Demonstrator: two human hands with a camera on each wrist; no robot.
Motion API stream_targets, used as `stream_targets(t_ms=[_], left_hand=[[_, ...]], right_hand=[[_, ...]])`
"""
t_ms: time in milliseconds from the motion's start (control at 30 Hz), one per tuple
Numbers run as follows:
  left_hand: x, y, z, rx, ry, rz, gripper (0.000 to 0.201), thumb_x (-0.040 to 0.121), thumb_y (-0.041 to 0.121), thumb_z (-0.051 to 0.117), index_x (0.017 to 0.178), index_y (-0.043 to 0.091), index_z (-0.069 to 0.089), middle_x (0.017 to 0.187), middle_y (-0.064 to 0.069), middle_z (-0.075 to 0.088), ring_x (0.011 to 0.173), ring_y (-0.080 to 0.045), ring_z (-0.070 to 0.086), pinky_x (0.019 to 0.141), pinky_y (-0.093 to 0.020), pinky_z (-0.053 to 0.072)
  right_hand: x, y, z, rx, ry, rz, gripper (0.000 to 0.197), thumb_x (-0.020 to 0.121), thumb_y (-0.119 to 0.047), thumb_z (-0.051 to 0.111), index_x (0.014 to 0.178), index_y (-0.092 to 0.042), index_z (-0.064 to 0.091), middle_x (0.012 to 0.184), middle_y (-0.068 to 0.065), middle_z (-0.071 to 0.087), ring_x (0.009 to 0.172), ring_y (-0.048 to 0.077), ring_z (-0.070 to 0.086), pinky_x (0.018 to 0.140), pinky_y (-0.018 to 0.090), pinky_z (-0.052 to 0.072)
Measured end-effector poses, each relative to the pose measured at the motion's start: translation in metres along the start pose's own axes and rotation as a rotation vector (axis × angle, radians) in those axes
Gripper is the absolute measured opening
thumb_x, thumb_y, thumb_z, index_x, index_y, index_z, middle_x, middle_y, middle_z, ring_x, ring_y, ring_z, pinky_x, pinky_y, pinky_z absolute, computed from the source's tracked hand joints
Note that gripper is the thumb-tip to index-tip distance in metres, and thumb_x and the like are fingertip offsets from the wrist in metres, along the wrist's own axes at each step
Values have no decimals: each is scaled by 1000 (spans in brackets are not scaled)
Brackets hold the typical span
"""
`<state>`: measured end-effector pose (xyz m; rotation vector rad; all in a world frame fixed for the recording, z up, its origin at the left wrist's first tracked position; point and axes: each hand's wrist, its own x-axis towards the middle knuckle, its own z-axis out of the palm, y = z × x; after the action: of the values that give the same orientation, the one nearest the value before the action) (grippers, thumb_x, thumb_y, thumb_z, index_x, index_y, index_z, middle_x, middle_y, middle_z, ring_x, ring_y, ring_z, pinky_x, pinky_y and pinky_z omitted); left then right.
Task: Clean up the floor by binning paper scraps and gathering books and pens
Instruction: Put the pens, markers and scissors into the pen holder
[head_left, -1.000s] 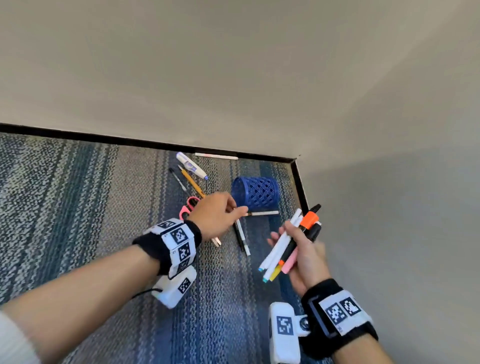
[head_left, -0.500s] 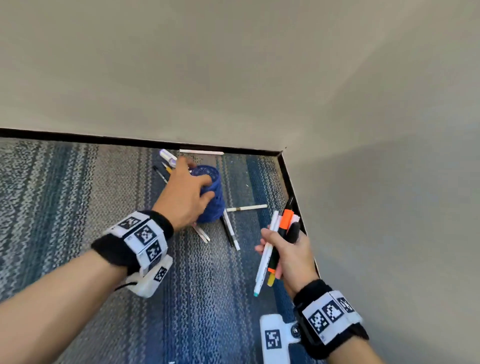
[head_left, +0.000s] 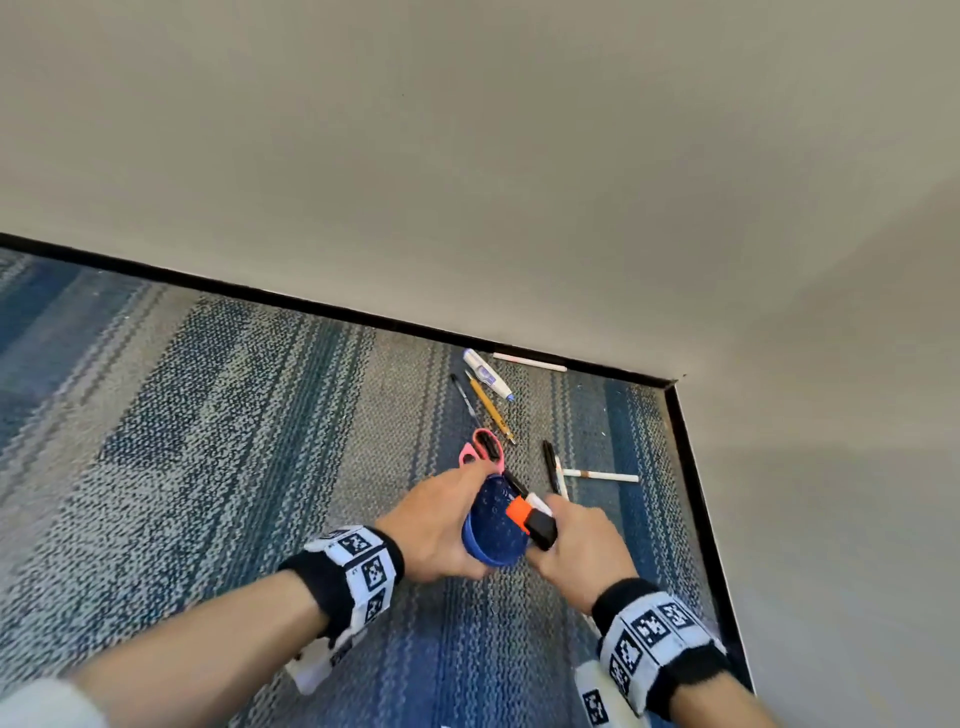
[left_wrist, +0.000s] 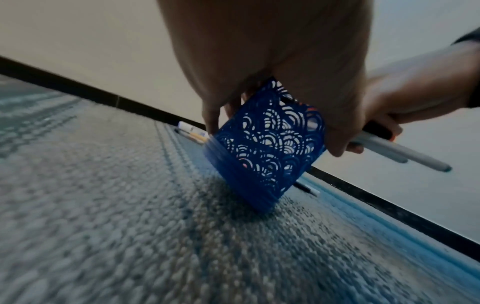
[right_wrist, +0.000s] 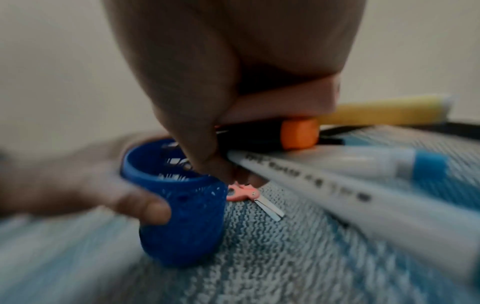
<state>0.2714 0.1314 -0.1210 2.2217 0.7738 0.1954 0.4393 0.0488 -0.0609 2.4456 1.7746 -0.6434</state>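
Observation:
My left hand (head_left: 441, 525) grips a blue lattice pen cup (head_left: 491, 525), tilted, its base edge on the carpet (left_wrist: 249, 185); thumb and fingers wrap its wall (right_wrist: 182, 216). My right hand (head_left: 576, 535) holds a bundle of pens and markers (head_left: 532, 517), among them an orange-and-black highlighter (right_wrist: 298, 133) and white markers (left_wrist: 405, 152), right beside the cup's rim. Loose on the carpet beyond lie pink scissors (head_left: 480, 449), a yellow pencil (head_left: 491, 405), a black pen (head_left: 465, 400), a correction pen (head_left: 485, 374) and white pens (head_left: 600, 475).
Striped blue-grey carpet (head_left: 234, 441) runs into a room corner with black skirting (head_left: 696, 493) and beige walls. One white pen (head_left: 530, 361) lies against the back skirting. The scissors' blades (right_wrist: 269, 208) point toward me near the cup.
My left hand has carried the cup back toward me and tipped it. The right hand has brought the pen bundle over to the cup's mouth. The head view swung left.

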Motion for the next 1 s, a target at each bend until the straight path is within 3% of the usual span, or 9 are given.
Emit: stream_targets(t_ms=[100, 233, 367, 500, 633, 733, 833, 900, 1000], left_hand=[[1, 11, 5, 38, 73, -23, 95, 55, 51, 78, 134, 19, 37, 118, 6, 54, 105, -15, 52, 93, -29, 44], [-5, 23, 3, 78, 179, -145, 75, 51, 52, 73, 113, 25, 41, 102, 11, 52, 88, -14, 49, 81, -32, 43], [-4, 33, 5, 149, 112, -44, 76, 53, 51, 73, 116, 24, 40, 106, 11, 48, 94, -12, 43, 83, -32, 36], [-5, 42, 7, -42, 175, -33, 74, 52, 53, 72, 114, 24, 42, 101, 13, 49, 92, -11, 46, 85, -34, 40], [-7, 37, 5, -147, 178, -19, 76, 54, 49, 79, 115, 22, 43, 99, 12, 51, 89, -11, 51, 80, -29, 45], [-6, 29, 5, -171, 227, -63, 80, 52, 56, 77, 117, 28, 41, 103, 12, 56, 92, -9, 56, 81, -30, 49], [-4, 19, 1, -179, 294, -123, 82, 52, 58, 78, 119, 30, 40, 105, 12, 57, 95, -8, 56, 83, -29, 49], [-1, 13, -2, -159, 325, -146, 82, 52, 59, 78, 118, 29, 40, 105, 12, 57, 95, -9, 55, 83, -32, 49], [4, 6, -3, -81, 285, -175, 81, 52, 60, 75, 118, 27, 41, 104, 11, 56, 92, -12, 54, 83, -34, 48]], right_hand=[[-3, -15, -9, -332, -11, -88, 26, 84, -28, 54, 107, -18, 48, 103, 10, 66, 97, 34, 65, 78, 40, 51], [-9, -33, -26, -552, -43, -179, 25, 91, -17, 46, 115, -14, 50, 110, 10, 64, 101, 33, 64, 79, 39, 50], [-13, -52, -28, -650, -110, -229, 26, 94, -10, 43, 117, -10, 57, 116, 10, 65, 107, 30, 63, 83, 37, 49], [-13, -65, -30, -663, -80, -246, 29, 93, -9, 45, 121, -5, 55, 118, 10, 65, 108, 28, 63, 85, 37, 51], [-9, -65, -47, -438, 27, -230, 29, 82, -25, 61, 107, -11, 63, 103, 10, 69, 95, 30, 67, 78, 37, 53], [8, -44, -64, 56, 137, -59, 43, 67, -54, 71, 94, -21, 71, 89, -2, 72, 83, 18, 68, 78, 31, 55], [36, 7, -66, 571, 313, 185, 37, 62, -57, 68, 76, -23, 71, 75, -5, 74, 74, 15, 70, 79, 41, 58], [48, 36, -54, 573, 352, 308, 31, 67, -50, 65, 72, -20, 68, 74, -2, 73, 75, 21, 71, 82, 44, 57], [53, 62, -10, 224, 83, 347, 20, 83, -37, 65, 89, -18, 69, 95, 6, 73, 91, 24, 68, 87, 32, 52]])
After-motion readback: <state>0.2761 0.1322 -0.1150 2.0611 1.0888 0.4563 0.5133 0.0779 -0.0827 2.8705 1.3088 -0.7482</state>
